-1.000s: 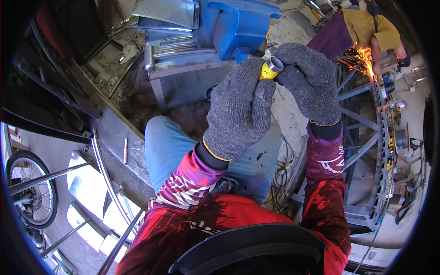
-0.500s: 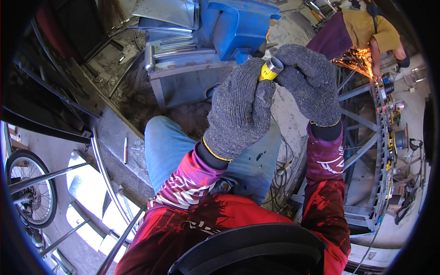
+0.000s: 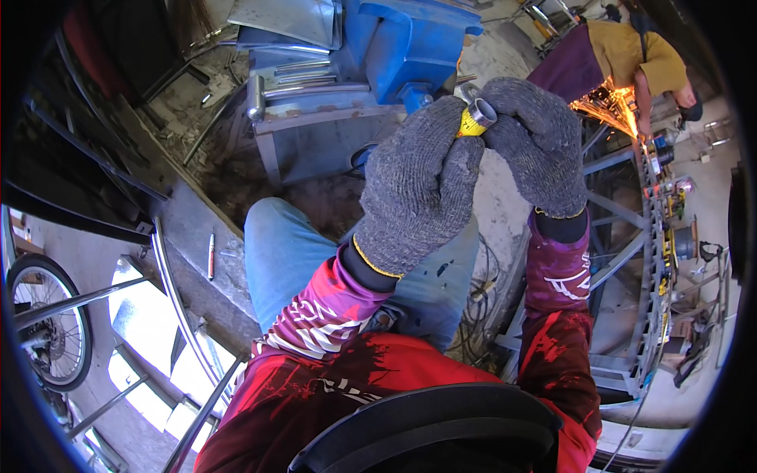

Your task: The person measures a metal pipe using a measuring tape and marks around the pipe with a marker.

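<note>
Both my hands wear dark grey knitted gloves and meet above my lap. My left hand (image 3: 419,180) is closed around a yellow marked strip (image 3: 471,125), which looks like measuring tape. It lies against a short metal tube (image 3: 483,113), whose open round end points up and to the right. My right hand (image 3: 538,140) has its fingers curled at the tube's right side, gripping its edge. A second small round metal edge (image 3: 471,92) shows just behind the tube. The gloves hide the rest of both pieces.
A blue bench vise (image 3: 414,55) stands ahead on a metal bench, beside a hammer (image 3: 256,98) and metal rods (image 3: 306,72). At right, a person (image 3: 631,55) works amid flying sparks (image 3: 611,109) near a steel frame (image 3: 619,260). A marker (image 3: 211,256) lies at left; cables (image 3: 485,296) lie beside my leg.
My left hand has shifted slightly right with the yellow strip and tube. The tube has turned a little, and the second metal edge behind it now shows. The sparks spread differently.
</note>
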A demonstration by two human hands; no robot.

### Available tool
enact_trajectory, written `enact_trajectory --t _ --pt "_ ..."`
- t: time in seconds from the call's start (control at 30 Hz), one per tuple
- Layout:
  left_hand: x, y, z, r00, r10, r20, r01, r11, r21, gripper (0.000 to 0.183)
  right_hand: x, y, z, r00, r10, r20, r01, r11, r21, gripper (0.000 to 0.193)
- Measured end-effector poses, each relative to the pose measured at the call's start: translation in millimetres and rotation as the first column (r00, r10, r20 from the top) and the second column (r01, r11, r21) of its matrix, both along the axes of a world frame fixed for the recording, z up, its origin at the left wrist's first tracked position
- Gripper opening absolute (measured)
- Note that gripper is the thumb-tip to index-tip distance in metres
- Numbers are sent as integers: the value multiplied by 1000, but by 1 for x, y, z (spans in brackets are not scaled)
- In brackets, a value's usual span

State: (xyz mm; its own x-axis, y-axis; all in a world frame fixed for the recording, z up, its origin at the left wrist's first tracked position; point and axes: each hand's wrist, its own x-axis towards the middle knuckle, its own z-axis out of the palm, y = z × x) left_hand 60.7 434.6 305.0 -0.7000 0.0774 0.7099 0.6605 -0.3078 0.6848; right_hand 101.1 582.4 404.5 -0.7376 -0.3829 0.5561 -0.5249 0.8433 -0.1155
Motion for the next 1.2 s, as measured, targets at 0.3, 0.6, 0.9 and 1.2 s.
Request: enact_trajectory --t 0.3,0.6,0.9,1.2 --pt "0 -1 4 999 -28 30 27 1000 13 29 4 -5 6 992 -27 120 33 999 -41 23" --pt "0 0 2 1000 -19 22 19 1000 11 30 5 -6 5 987 -65 144 72 996 -43 21" --pt "-1 1 -1 999 -25 30 24 1000 19 30 3 -6 4 990 -61 129 68 996 -51 21" --pt "-1 2 -3 999 -24 22 23 999 27 28 1 -15 26 916 -63 395 111 989 -99 17"
